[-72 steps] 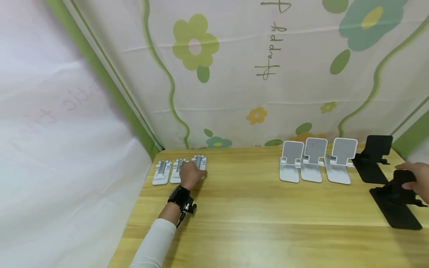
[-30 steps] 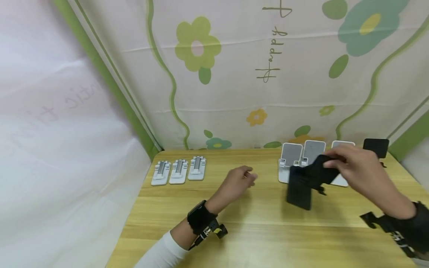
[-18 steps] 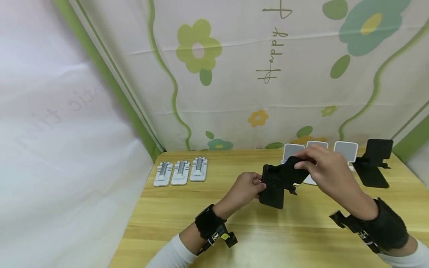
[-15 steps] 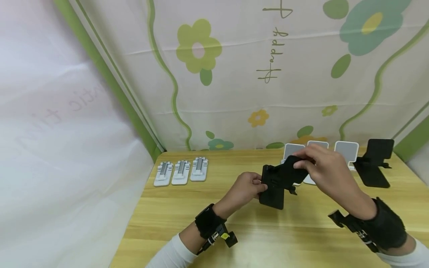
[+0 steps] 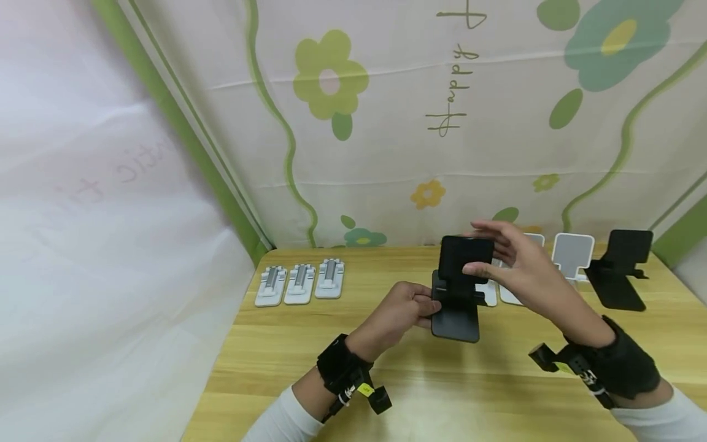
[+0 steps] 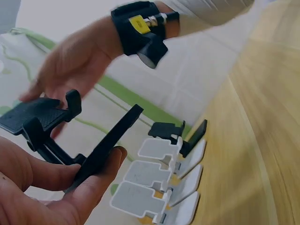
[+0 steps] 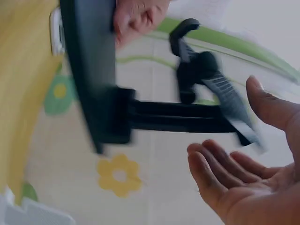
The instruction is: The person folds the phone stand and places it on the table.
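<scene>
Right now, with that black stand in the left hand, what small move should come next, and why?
Probably the right hand should tip the upper plate toward the base: the left hand grips that base, the right hand is open beside the plate, and the three white stands at left lie folded, while this one is unfolded.
</scene>
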